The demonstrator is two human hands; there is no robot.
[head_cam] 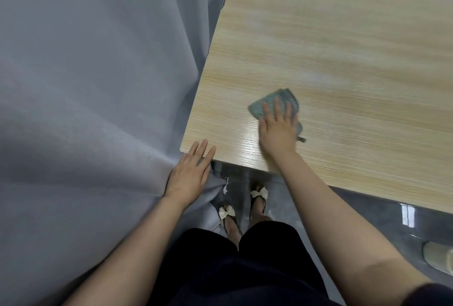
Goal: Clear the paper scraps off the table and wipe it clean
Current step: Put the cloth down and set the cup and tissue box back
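A light wood-grain table [343, 43] fills the upper right of the head view. A grey-green cloth [272, 102] lies on it near the front left corner. My right hand [278, 131] presses flat on the cloth with straight fingers, covering its near half. My left hand [190, 173] lies flat with straight fingers at the table's front left corner, fingertips on the edge, palm against the curtain. No paper scraps show on the table top.
A grey curtain [93, 85] hangs along the whole left side, bunched under my left hand. My feet in sandals [257, 198] stand on the glossy grey floor below the table edge. A pale object [438, 256] lies on the floor at the right edge.
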